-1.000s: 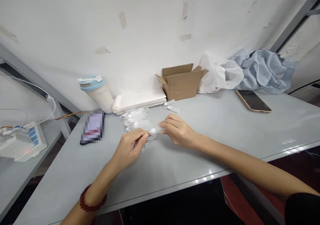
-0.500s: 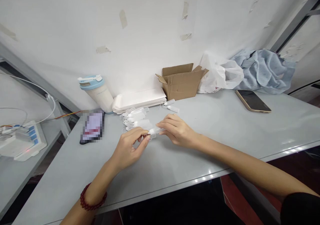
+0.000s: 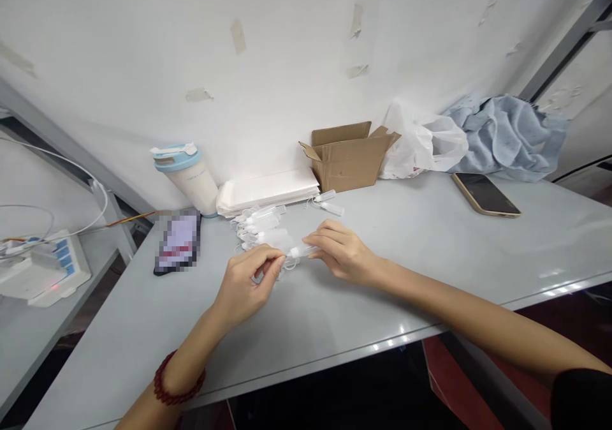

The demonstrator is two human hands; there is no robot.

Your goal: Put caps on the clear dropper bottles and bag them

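My right hand [image 3: 342, 251] is closed around the body of a small translucent squeeze bottle [image 3: 297, 251], its white cap end pointing left. At that end my left hand [image 3: 253, 277] pinches thumb and forefinger together; what lies between them is too small to make out. A thin pale loop [image 3: 291, 264] hangs under the cap. Just behind the hands lies a pile of similar small bottles [image 3: 262, 222], several with thin strings. Two more bottles [image 3: 329, 208] rest apart, to the right of the pile.
White envelopes [image 3: 268, 191] are stacked by the wall, between a blue-lidded cup [image 3: 191, 178] and an open cardboard box [image 3: 351, 165]. Further right are a plastic bag [image 3: 421, 143], a blue cloth [image 3: 507, 136] and a phone [image 3: 485, 194]. A blurred purple item [image 3: 178, 242] lies left.
My left thumb and forefinger have come together at the cap end. The bottle has shifted slightly right with my right hand, and the thin loop beneath now shows more clearly.
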